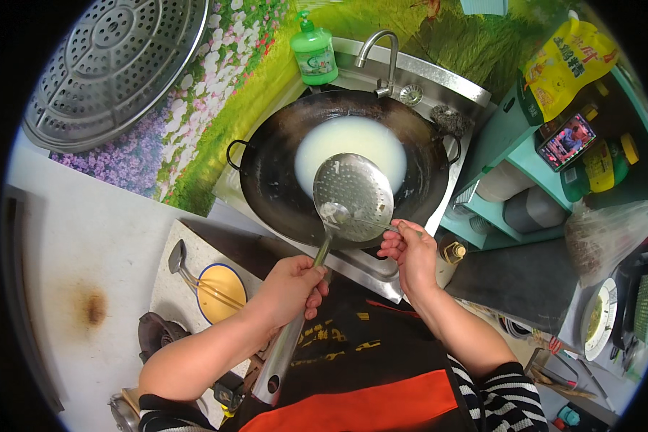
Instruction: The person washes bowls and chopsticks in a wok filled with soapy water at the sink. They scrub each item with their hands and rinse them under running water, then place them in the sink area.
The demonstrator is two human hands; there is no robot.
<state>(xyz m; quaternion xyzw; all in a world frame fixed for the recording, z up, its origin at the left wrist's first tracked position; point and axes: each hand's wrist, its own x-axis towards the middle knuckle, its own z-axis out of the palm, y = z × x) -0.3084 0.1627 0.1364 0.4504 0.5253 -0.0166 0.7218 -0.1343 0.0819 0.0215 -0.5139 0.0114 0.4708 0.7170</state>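
My left hand grips the handle of a perforated metal skimmer, whose round bowl hangs over a large dark wok. With my right hand I hold the thin handle of a small metal spoon. The spoon's bowl rests against the skimmer's lower left part, near the handle joint, with some whitish matter around it. Cloudy, pale whitish liquid pools in the bottom of the wok. Part of that liquid is hidden behind the skimmer.
Behind the wok are a steel faucet and a green soap pump bottle. A teal shelf with bottles and a phone stands at right. On the left counter sits a yellow bowl with chopsticks across it, beside another spoon.
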